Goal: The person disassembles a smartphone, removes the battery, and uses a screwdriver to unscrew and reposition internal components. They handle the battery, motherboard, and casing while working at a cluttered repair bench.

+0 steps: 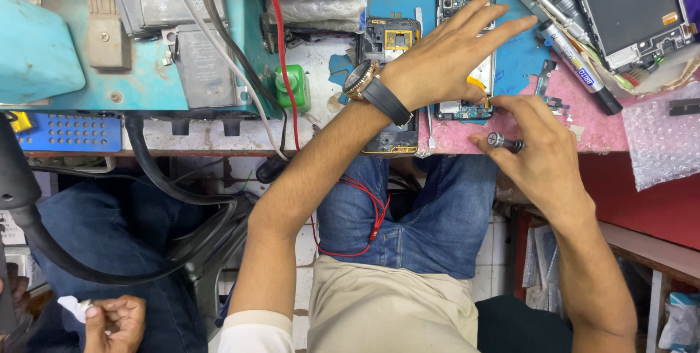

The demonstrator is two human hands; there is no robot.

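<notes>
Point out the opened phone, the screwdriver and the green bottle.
opened phone [461,110], head view, on its exposed lower board.
screwdriver [503,141], head view, on its metal handle end.
green bottle [295,89], head view, on its body.

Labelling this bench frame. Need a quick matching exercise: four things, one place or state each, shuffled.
Things:
1. left hand
2. right hand
3. green bottle
4. marker pen

Places or states:
A. beside the red cable
B. spread flat over the opened phone
C. lying on the bench right of the phone
D. gripping a small screwdriver

Pairs: 1-B, 2-D, 3-A, 4-C
</notes>
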